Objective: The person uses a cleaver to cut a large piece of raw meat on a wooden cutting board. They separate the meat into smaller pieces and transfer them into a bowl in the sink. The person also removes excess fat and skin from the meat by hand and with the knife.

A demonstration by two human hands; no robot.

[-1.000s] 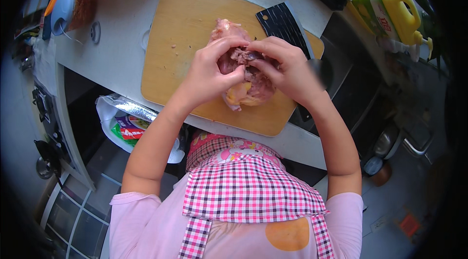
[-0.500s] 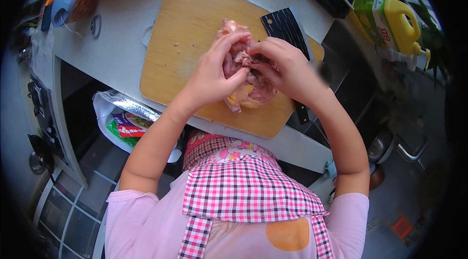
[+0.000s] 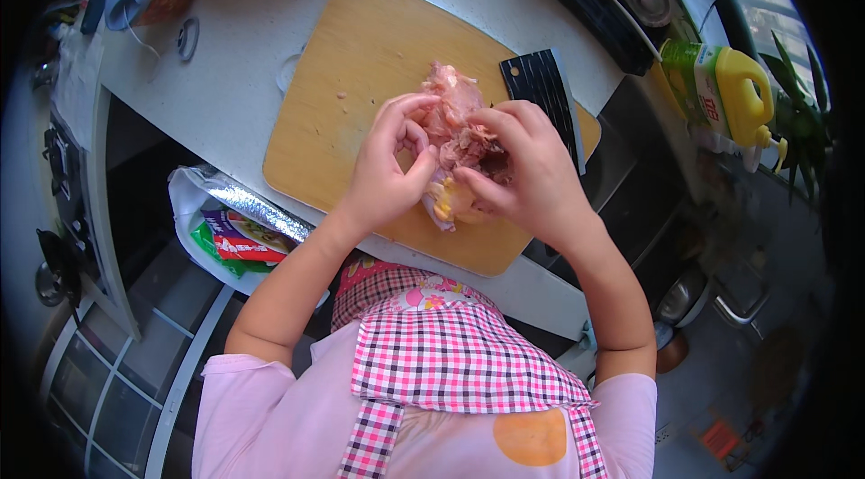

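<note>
Pink meat [image 3: 463, 144], raw and partly torn, is set on the yellow-brown board [image 3: 342, 46], somewhat right of the board's middle. It is placed directly ahead of the body, between the two hands. Its long axis is pointed roughly from the far side toward the apron [image 3: 450, 353], with the near end swung slightly to the right. The meat is thus flanked along its length: the left side is met by the left hand [image 3: 380, 162], the right side by the right hand [image 3: 541, 171]. Of the two, the right hand is set closer over the meat, and part of the right side is hidden beneath it.

The left fingers are curled, with the forefinger reached out to the meat's edge and the thumb brought up beside it. The right thumb and forefinger are parted across the torn middle. Whether flesh is pinched by either hand cannot be made out.

The cleaver [image 3: 546, 100] is laid just beyond the right hand, its dark face marked with pale streaks. Its black handle is mostly hidden.

Print is carried by the yellow bottle [image 3: 743, 96] at the right, where reddish characters are set on a green and white label. Lettering is also borne by the purple, red and green packets [image 3: 250, 249] in the white bin [image 3: 184, 213], too small to be read surely.
</note>
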